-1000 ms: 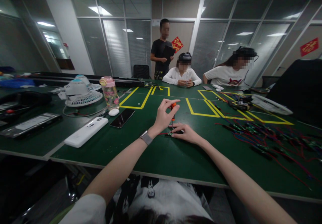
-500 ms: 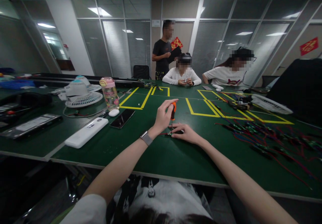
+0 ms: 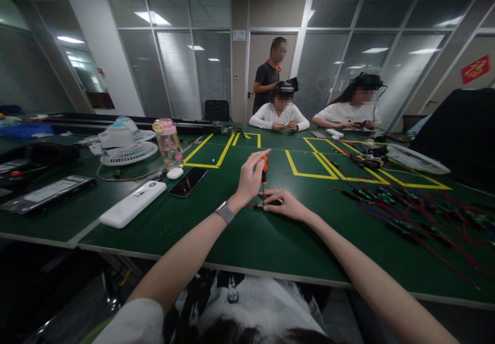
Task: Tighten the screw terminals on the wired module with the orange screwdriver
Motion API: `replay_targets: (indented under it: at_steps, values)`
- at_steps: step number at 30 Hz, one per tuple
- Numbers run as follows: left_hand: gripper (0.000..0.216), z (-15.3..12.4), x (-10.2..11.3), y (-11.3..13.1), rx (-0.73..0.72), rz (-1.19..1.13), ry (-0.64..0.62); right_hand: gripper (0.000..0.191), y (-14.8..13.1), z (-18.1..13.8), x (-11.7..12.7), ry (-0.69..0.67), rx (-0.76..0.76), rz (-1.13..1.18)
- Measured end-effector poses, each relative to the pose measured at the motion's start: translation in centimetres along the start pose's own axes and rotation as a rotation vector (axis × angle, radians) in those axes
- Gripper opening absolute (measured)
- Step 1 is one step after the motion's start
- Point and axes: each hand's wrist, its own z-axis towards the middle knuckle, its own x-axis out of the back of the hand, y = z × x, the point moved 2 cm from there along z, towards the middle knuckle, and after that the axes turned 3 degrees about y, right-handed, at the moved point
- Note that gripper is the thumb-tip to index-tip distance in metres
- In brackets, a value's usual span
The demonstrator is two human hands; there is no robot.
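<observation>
A screwdriver with an orange and black handle stands upright in front of me, its shaft pointing down. My left hand is closed on the handle, thumb side against it and fingertips reaching over the top. Under the screwdriver's tip lies a small green circuit board with a red wire running off to the left. My right hand rests on the table, its thumb and fingers pinching the board's right side. The exact contact of the tip with the board is too small to make out.
To my left are a phone, a white power bank, a bottle and a white fan. Many wired boards lie heaped at right. Yellow tape marks the green table. Two people sit opposite; another stands behind.
My left hand and the screwdriver handle have shifted very slightly left; my right hand stays put. The standing person has moved right, and the seated person at right now has both hands in front.
</observation>
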Motion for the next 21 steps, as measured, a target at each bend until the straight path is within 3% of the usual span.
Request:
replay_targets:
  at_steps: [10, 16, 21]
  values:
    - [0.019, -0.06, 0.03, 0.58, -0.047, 0.154, 0.082, 0.024, 0.06, 0.0, 0.03, 0.009, 0.005, 0.02]
    - [0.031, 0.06, 0.01, 0.23, -0.022, 0.026, 0.018, 0.025, 0.08, -0.03, 0.09, 0.0, 0.007, 0.003]
    - [0.024, -0.04, 0.03, 0.21, -0.011, 0.046, 0.086, 0.023, 0.12, -0.01, 0.08, -0.001, 0.004, 0.003]
